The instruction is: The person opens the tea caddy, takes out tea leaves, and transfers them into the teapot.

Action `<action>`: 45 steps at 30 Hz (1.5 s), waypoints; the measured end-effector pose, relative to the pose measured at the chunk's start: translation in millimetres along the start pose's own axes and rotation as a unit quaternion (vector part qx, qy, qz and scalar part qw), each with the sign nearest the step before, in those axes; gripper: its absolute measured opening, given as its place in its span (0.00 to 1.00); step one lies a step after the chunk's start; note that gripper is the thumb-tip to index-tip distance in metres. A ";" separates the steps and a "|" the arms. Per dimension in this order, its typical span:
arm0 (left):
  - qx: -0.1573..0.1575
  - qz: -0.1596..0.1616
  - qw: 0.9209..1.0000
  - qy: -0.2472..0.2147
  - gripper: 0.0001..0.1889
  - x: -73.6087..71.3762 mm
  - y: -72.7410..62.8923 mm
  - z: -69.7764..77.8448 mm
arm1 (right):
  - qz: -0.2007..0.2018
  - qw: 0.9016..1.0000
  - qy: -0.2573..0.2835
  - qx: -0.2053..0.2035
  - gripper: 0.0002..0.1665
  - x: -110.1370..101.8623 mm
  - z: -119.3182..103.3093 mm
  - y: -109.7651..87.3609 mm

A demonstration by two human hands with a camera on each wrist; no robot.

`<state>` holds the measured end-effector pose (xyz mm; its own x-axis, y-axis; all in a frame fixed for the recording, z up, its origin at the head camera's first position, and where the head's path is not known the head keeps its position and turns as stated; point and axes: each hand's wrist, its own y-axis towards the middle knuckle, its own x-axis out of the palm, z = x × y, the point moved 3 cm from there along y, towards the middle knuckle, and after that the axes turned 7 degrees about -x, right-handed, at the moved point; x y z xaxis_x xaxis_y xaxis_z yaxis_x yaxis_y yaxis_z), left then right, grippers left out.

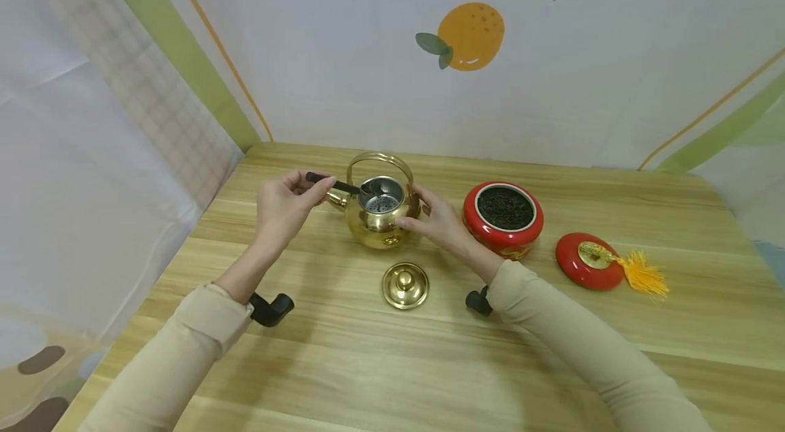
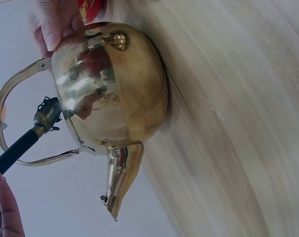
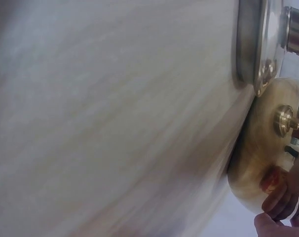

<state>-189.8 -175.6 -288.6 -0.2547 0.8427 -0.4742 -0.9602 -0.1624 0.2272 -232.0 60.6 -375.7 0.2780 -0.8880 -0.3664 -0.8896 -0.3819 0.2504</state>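
Note:
A brass teapot (image 1: pixel 375 231) stands uncovered on the table, its arched handle raised and a perforated strainer (image 1: pixel 381 204) showing inside its mouth. My left hand (image 1: pixel 283 204) pinches the black handle of a tea scoop (image 1: pixel 331 182). The scoop's bowl (image 2: pixel 47 114), loaded with dark tea leaves, tilts at the teapot's opening. On the other side, my right hand (image 1: pixel 440 221) holds the teapot's body, thumb at the front and fingers behind. Its fingertips (image 3: pixel 268 226) show at the lower right of the right wrist view. The teapot's brass lid (image 1: pixel 405 286) lies in front, knob up.
A red jar (image 1: pixel 503 217) full of dark tea leaves stands right of the teapot, behind my right forearm. Its red lid (image 1: pixel 589 261) with a yellow tassel (image 1: pixel 642 274) lies farther right. A printed cloth (image 1: pixel 343 105) hangs behind the wooden table (image 1: pixel 343 364).

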 end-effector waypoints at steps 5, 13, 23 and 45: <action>0.056 0.014 0.998 0.037 0.11 -0.6 2.2 5.8 | 0.001 1.000 -0.003 0.003 0.45 0.1 -0.9 0.0; 0.095 0.014 0.993 0.065 0.11 -1.1 4.3 17.0 | 0.001 1.000 -0.004 -0.003 0.44 -0.1 -2.5 -0.4; 0.153 0.027 0.982 0.105 0.09 2.8 6.2 28.8 | -0.004 1.000 -0.007 0.001 0.42 -2.0 -30.0 -7.2; 0.174 0.031 0.978 0.109 0.09 0.6 3.7 31.5 | 0.002 1.000 0.000 0.000 0.44 0.6 0.3 -0.9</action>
<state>-189.9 -159.5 -261.2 -0.3662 0.7015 -0.6113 -0.8542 0.0071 0.5199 -231.1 60.5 -376.4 0.2747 -0.8891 -0.3661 -0.8903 -0.3790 0.2523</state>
